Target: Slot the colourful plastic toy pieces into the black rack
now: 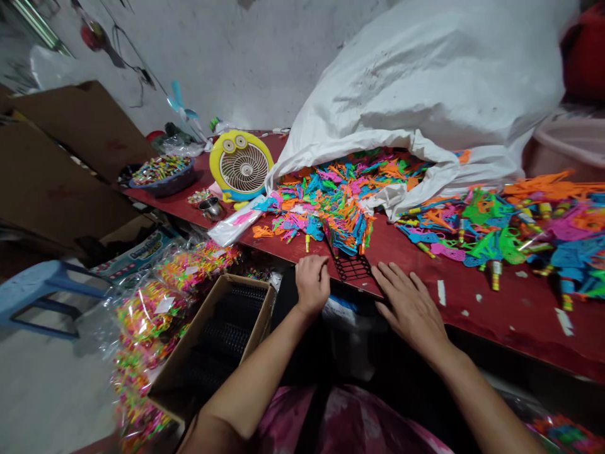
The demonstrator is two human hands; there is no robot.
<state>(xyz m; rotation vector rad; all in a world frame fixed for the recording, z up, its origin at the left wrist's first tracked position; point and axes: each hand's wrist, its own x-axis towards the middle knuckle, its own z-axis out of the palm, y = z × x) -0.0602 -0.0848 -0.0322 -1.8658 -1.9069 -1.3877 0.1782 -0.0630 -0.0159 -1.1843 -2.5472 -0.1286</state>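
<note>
My left hand (312, 285) is at the front edge of the red table, its fingers curled in; what they hold, if anything, is hidden. Flat on the table edge lies my right hand (410, 309), fingers spread, holding nothing. Between the two hands sits a black plastic grid (353, 268). Just behind it, a dense row of colourful flat plastic pieces (348, 227) stands packed together. More loose pieces spill from the mouth of a big white sack (425, 82). A piece with a small yellow tube (307, 243) lies behind my left hand.
Plastic pieces fitted with printed tubes (496, 243) cover the table's right side. A yellow fan (243, 165), a metal cup (212, 209) and a basin (163, 183) stand at left. Below are a carton of black parts (265, 296), filled clear bags (146, 315) and a blue stool (42, 290).
</note>
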